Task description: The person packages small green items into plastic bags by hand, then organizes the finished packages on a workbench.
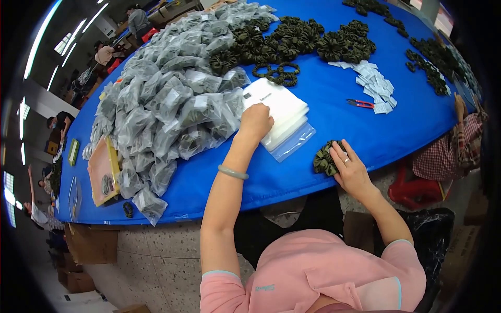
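My left hand, with a bangle on the wrist, is curled at the left edge of a stack of clear printed plastic bags. Its fingertips are partly hidden, and the fingers look pinched on the top bag. Near the table's front edge, my right hand holds a small bunch of dark green satin scrunchies down against the blue cloth, fingers lying over its right side. Just behind the bags lie a few loose scrunchies, beside a large heap of more scrunchies.
A large pile of filled bags covers the table's left. Red thread snips lie beside scattered white labels. A yellow-edged tray stands at the left. Another person's checked sleeve is at the right, near a red stool.
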`<state>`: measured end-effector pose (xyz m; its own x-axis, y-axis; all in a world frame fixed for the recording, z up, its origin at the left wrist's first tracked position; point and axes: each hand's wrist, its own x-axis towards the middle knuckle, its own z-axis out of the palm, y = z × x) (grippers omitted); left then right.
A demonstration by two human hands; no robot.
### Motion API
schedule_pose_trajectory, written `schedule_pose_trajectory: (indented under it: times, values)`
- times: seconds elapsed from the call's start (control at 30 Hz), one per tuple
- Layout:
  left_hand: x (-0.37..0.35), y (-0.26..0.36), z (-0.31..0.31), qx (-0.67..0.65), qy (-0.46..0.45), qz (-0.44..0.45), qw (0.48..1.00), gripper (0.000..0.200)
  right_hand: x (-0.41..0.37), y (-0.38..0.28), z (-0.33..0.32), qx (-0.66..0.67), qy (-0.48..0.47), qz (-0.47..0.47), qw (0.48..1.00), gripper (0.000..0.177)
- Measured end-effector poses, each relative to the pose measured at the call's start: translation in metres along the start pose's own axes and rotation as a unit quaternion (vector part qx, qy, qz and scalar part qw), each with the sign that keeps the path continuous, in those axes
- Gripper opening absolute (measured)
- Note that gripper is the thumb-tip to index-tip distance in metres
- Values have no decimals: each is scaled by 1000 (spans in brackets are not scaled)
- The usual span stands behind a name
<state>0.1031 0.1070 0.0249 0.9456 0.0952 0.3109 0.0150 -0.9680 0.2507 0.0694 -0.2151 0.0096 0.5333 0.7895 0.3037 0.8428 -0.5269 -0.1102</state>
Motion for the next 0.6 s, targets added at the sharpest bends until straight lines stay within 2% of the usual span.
schedule_pose_trajectory:
  times: [0.03, 0.23, 0.37, 0.53, 0.6]
  values:
    - [6, -3, 0, 31, -80, -13, 996, 9, 1, -1, -1, 0, 0, 4, 1000, 68]
    - [20, -5, 15, 114, -54, 41, 991, 9, 3, -3, -4, 6, 3, -2, 1000, 66]
    - [21, -7, 26, 77, 28, -16, 997, 12, 2, -3, 0, -3, 15, 0, 1000, 65]
    - [24, -21, 43, 53, 64, -18, 996, 13, 1, 0, 6, -19, 25, 0, 999, 64]
    - [25, -27, 48, -3, 84, -54, 995, 13, 0, -3, 11, 6, 57, -2, 998, 64]
